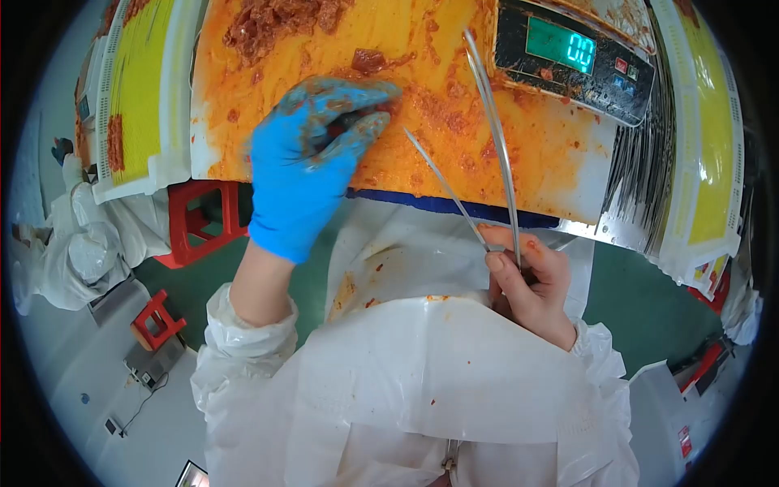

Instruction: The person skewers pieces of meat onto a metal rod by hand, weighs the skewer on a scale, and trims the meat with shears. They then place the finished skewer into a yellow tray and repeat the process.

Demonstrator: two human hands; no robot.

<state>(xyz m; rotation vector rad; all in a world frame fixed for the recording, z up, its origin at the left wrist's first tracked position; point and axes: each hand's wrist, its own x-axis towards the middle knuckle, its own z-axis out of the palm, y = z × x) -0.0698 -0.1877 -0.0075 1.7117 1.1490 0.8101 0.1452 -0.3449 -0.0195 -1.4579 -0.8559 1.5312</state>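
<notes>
My left hand (pixel 312 154), in a blue glove smeared with orange sauce, is over the board with thumb and fingers curled together. A reddish bit of meat (pixel 394 105) shows at its fingertips. My bare right hand (pixel 531 284) is closed around thin metal skewers (pixel 497 134) near the board's front edge; their long ends point up and away over the board. One shorter pointed length angles toward my left hand. A single chunk of marinated meat (pixel 369 61) lies just beyond the left fingers on the sauce-covered board (pixel 454 174).
A pile of marinated meat (pixel 280 24) sits at the back left. At the back right, a digital scale (pixel 576 57) reads 0.0, with many metal skewers (pixel 637 178) beside it. Yellow-bottomed trays (pixel 138 89) flank the board. Red stools (pixel 203 223) and another person (pixel 85 235) are at the left.
</notes>
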